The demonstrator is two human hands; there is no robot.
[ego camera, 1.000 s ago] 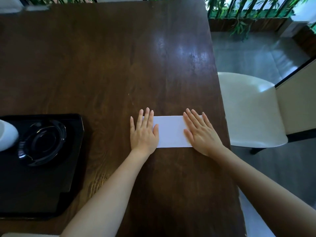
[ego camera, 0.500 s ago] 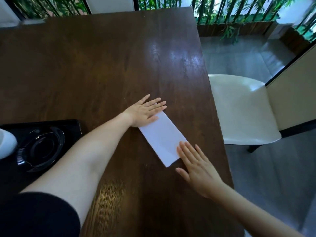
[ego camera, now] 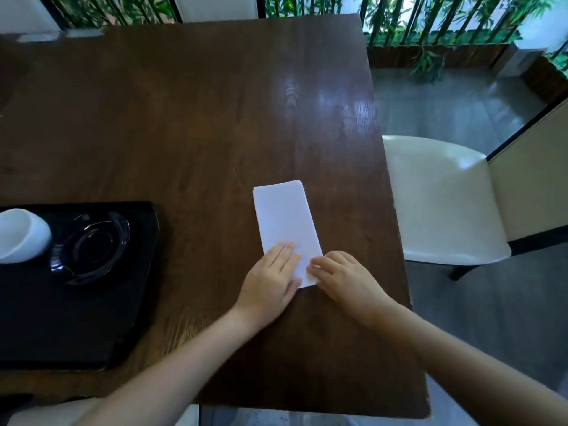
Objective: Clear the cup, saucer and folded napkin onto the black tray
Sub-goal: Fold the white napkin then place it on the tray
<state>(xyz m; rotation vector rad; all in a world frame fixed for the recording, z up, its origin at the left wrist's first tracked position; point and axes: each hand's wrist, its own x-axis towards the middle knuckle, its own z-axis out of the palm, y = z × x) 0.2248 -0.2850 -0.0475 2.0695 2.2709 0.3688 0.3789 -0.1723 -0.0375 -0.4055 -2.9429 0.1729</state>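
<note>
White folded paper napkin point(ego camera: 284, 222) flat on dark wooden table point(ego camera: 184, 118), near end pinned under flat left hand point(ego camera: 270, 278) and curled right hand point(ego camera: 344, 275), ungripped; next, pinch and carry to black rectangular tray point(ego camera: 92, 333) holding white ceramic cup point(ego camera: 21, 235) and dark glass saucer point(ego camera: 90, 247).

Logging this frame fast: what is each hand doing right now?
Left hand: open, lying flat on the near end of the folded napkin, gripping nothing.
Right hand: fingers curled at the napkin's near corner; a pinch cannot be told.
</note>
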